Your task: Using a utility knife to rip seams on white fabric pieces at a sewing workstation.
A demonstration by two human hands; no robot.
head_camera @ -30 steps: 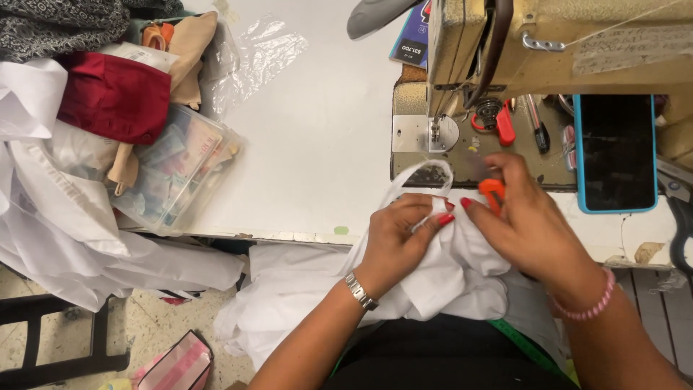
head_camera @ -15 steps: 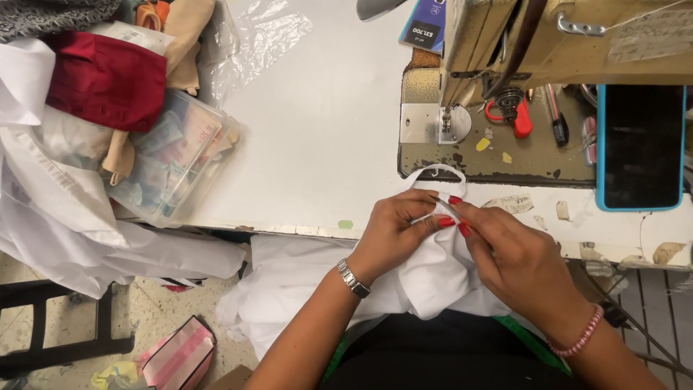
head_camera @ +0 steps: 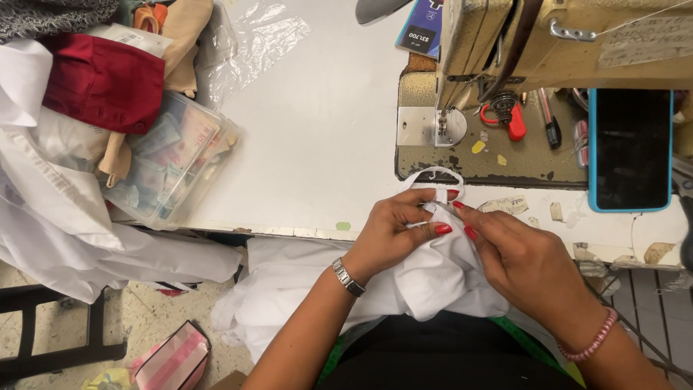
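Note:
A white garment (head_camera: 426,282) lies bunched in my lap and over the front edge of the white table (head_camera: 325,130). My left hand (head_camera: 393,231) pinches a fold of it near a thin white loop (head_camera: 437,175) that arches onto the table. My right hand (head_camera: 516,253) grips the same fold from the right, fingertips touching those of the left. Both hands sit just in front of the sewing machine (head_camera: 563,43), whose needle plate (head_camera: 433,126) is beyond the loop.
A clear plastic box (head_camera: 173,170) of small items sits at the left, beside red cloth (head_camera: 105,83) and white fabric (head_camera: 50,202). A phone in a blue case (head_camera: 629,148), a red-handled tool (head_camera: 512,119) and a pen (head_camera: 550,119) lie on the machine bed.
One second ago my right hand held an orange tool near the machine bed. That tool is gone from the hand now, and both hands pinch the white fabric together.

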